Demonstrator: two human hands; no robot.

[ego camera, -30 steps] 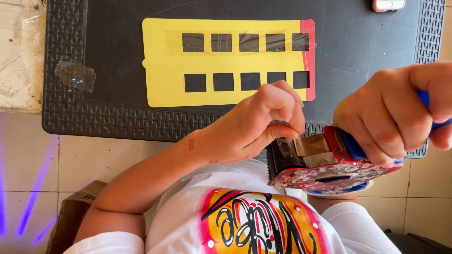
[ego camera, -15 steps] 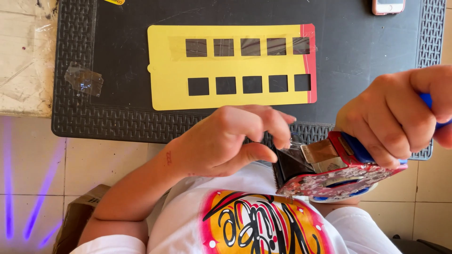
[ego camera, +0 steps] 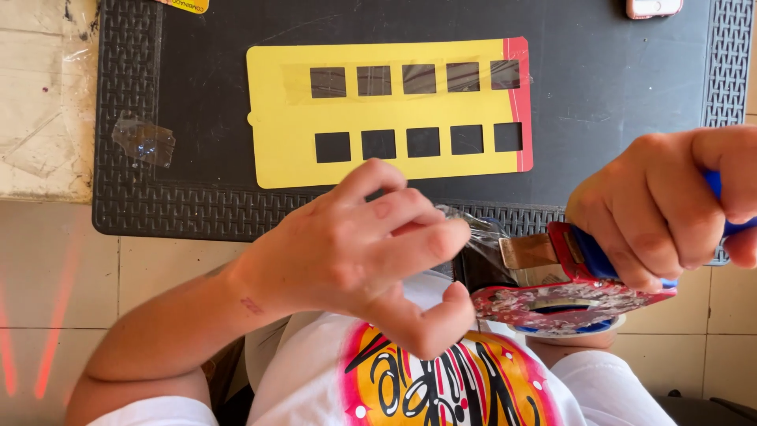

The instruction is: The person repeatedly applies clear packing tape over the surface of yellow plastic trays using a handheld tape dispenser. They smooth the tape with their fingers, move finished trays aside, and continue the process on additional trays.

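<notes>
While the right hand [ego camera: 678,209] stays out of the way at the right edge of the black mat [ego camera: 599,142], it is clenched around the blue handle of a tape dispenser [ego camera: 564,276] — a firm fist, which keeps the red frame and its roll steady just below the mat's near edge. The left hand [ego camera: 371,244] hovers beside the dispenser's mouth with fingers spread and thumb curled under; it grips nothing solid, though its fingertips sit right at the loose end of clear tape [ego camera: 473,229], placed as if to pinch it. Whether the tape is actually touching the fingers cannot be told.

On the middle of the mat lies a yellow card [ego camera: 284,150] with two rows of square windows and a red strip along its right side, flat and square to the mat's edge. A band of clear tape already covers its upper row. Near the mat's left edge rests a crumpled scrap of tape [ego camera: 143,140] — set apart from the card.
</notes>
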